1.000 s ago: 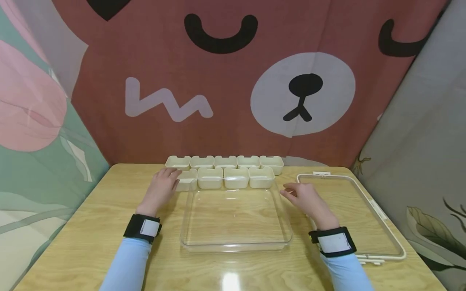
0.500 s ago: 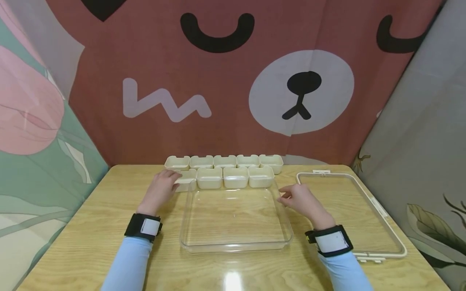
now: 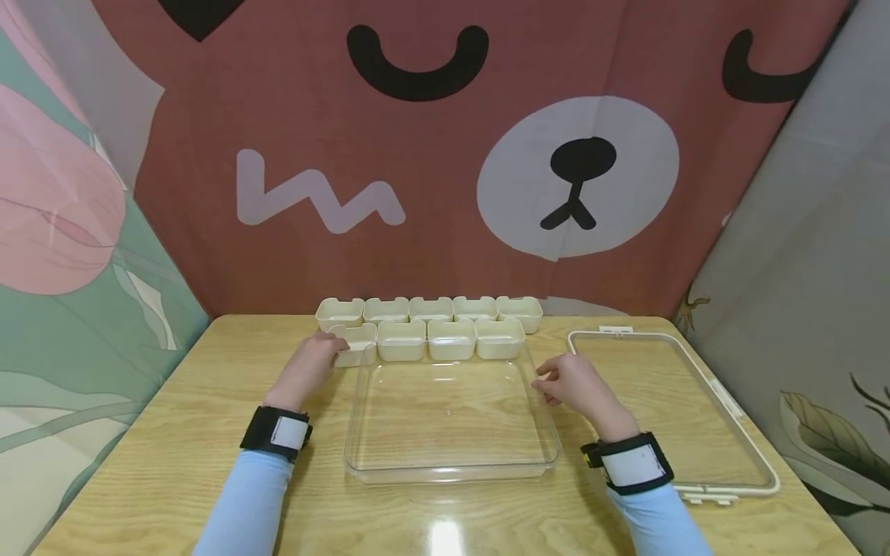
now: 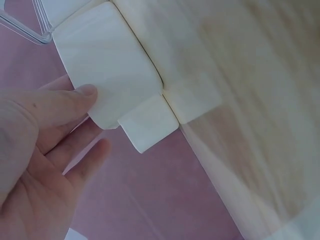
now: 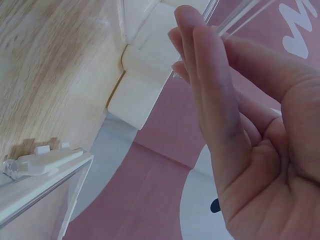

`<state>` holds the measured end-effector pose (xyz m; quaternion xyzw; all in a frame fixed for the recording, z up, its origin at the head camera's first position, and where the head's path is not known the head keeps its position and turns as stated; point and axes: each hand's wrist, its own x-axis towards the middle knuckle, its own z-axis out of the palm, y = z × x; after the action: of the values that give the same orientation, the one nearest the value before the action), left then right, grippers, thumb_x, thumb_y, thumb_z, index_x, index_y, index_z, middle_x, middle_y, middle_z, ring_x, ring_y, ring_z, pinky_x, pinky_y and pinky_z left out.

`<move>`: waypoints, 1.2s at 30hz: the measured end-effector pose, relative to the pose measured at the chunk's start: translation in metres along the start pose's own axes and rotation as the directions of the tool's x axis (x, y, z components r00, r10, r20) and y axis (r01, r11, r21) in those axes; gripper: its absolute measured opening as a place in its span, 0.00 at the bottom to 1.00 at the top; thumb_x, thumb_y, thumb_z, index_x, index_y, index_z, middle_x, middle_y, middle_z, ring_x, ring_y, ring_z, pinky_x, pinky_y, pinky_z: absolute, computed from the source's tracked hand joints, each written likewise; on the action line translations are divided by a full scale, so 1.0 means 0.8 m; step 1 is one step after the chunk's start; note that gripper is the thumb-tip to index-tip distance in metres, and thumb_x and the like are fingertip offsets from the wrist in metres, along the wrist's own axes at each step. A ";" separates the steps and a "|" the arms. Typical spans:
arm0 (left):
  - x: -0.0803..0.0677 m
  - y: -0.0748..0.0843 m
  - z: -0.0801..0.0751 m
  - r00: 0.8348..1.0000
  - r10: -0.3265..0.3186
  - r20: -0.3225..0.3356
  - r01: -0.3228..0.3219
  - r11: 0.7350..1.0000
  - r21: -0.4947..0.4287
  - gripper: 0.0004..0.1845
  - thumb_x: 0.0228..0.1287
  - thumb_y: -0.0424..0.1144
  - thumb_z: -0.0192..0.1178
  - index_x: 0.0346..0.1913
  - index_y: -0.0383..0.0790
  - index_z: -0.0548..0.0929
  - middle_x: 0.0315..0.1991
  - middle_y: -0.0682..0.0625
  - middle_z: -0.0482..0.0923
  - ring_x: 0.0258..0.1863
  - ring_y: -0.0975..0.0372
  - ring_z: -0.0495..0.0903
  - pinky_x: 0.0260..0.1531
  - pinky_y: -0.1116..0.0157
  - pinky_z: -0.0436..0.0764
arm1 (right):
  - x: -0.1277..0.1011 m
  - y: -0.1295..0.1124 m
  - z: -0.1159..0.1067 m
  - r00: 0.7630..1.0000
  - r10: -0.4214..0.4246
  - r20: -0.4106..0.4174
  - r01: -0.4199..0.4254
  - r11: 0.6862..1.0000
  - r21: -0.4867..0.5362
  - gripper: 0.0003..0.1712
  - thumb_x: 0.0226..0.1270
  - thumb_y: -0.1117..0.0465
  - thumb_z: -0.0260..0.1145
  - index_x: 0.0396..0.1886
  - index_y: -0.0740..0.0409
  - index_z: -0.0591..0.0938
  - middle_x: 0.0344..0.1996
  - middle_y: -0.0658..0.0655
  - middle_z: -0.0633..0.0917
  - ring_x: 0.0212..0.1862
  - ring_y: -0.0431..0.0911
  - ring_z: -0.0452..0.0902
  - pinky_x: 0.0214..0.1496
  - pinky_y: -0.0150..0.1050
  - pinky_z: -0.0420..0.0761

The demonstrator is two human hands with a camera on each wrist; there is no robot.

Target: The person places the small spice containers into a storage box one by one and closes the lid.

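Cream cup (image 3: 356,342) in left hand (image 3: 309,369), clear tray (image 3: 450,466) bare

Both forearms wear light blue long sleeves, left sleeve (image 3: 243,502) and right sleeve (image 3: 657,519), smooth fabric, ending just short of the wrists. Each wrist carries a black strap w/ a white rectangular panel on top: left wrist strap (image 3: 276,433), right wrist strap (image 3: 629,463), the right one showing a small yellowish bit at its inner edge. Left hand (image 3: 306,372) & right hand (image 3: 580,388) are bare, no gloves, rings or watch seen.
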<state>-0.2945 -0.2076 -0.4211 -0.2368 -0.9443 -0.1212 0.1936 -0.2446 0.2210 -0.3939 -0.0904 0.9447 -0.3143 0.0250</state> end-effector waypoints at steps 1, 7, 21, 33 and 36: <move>0.000 0.000 0.000 1.000 -0.003 0.005 0.003 1.000 -0.002 0.10 0.55 0.19 0.56 0.33 0.33 0.85 0.28 0.43 0.81 0.31 0.53 0.79 0.34 0.56 0.79 | 0.000 0.000 0.000 1.000 0.000 0.001 0.000 1.000 0.001 0.17 0.59 0.64 0.67 0.44 0.73 0.81 0.24 0.58 0.86 0.22 0.46 0.83 0.25 0.36 0.82; 0.003 -0.001 0.001 1.000 -0.019 0.020 0.019 1.000 -0.012 0.09 0.58 0.21 0.55 0.31 0.34 0.84 0.25 0.46 0.79 0.29 0.56 0.78 0.33 0.58 0.78 | 0.000 -0.001 0.001 1.000 0.010 0.003 -0.010 0.999 -0.031 0.17 0.59 0.64 0.67 0.45 0.72 0.82 0.25 0.58 0.86 0.23 0.44 0.83 0.27 0.36 0.82; 0.002 0.000 -0.001 0.999 -0.052 -0.001 0.052 0.999 -0.013 0.11 0.58 0.21 0.55 0.27 0.36 0.83 0.23 0.48 0.77 0.26 0.58 0.75 0.29 0.60 0.75 | -0.002 -0.004 0.000 1.000 -0.017 0.021 0.018 0.998 -0.063 0.17 0.60 0.65 0.67 0.45 0.73 0.81 0.26 0.58 0.86 0.24 0.44 0.83 0.27 0.36 0.81; 0.001 0.000 -0.025 0.997 -0.071 -0.014 0.071 0.997 -0.002 0.11 0.53 0.19 0.55 0.30 0.34 0.84 0.27 0.45 0.80 0.30 0.54 0.78 0.30 0.58 0.78 | -0.004 -0.009 -0.003 0.999 -0.023 0.048 0.027 0.997 -0.073 0.16 0.60 0.66 0.66 0.44 0.74 0.81 0.27 0.60 0.86 0.25 0.45 0.84 0.27 0.36 0.82; 0.003 0.004 -0.036 0.997 -0.071 -0.035 0.071 0.997 0.003 0.09 0.53 0.20 0.56 0.29 0.34 0.84 0.27 0.44 0.80 0.29 0.54 0.77 0.29 0.57 0.77 | -0.004 -0.009 -0.003 0.998 -0.030 0.056 0.034 0.997 -0.073 0.16 0.60 0.66 0.66 0.44 0.74 0.81 0.28 0.61 0.86 0.26 0.47 0.84 0.27 0.36 0.81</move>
<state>-0.2855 -0.2129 -0.3940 -0.2003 -0.9489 -0.1302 0.2063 -0.2404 0.2175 -0.3873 -0.1151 0.9530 -0.2771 0.0427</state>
